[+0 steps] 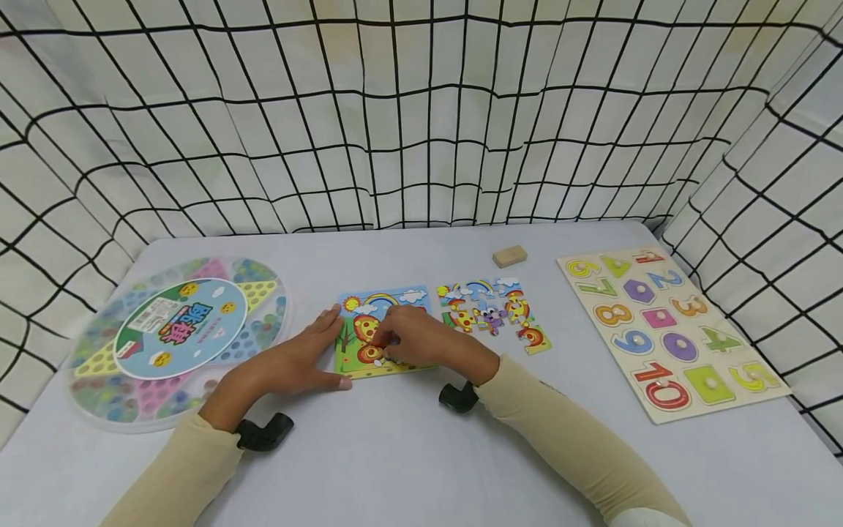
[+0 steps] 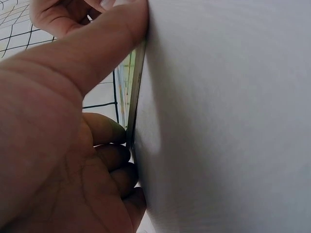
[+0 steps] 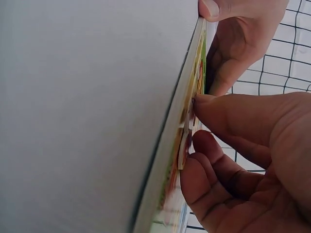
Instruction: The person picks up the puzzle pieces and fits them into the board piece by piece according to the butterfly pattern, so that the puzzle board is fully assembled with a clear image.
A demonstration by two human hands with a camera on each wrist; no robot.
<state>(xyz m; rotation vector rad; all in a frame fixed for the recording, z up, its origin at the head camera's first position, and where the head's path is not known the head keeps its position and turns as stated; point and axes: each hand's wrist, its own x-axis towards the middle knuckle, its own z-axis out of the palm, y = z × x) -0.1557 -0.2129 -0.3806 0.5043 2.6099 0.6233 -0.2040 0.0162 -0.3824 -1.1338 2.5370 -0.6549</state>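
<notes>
A colourful jigsaw puzzle board (image 1: 352,366), with a sun, a rainbow and giraffe-like figures printed on it, lies flat on the table. My left hand (image 1: 299,359) holds it at its left side, thumb at the near left corner and fingers along the left edge. Over the picture, my right hand (image 1: 415,335) pinches a small puzzle piece (image 3: 184,149) between thumb and fingers. That piece tilts slightly against the board in the right wrist view; its printed face is mostly hidden. Loose, partly joined puzzle pieces (image 1: 489,316) lie just right of the board.
A round Chinese checkers board (image 1: 181,329) with marbles under a clear cover lies at the left. On the right is a wooden number-and-shape board (image 1: 672,329). A small wooden block (image 1: 510,256) sits towards the back. Black netting (image 1: 431,139) and white cloth enclose the table.
</notes>
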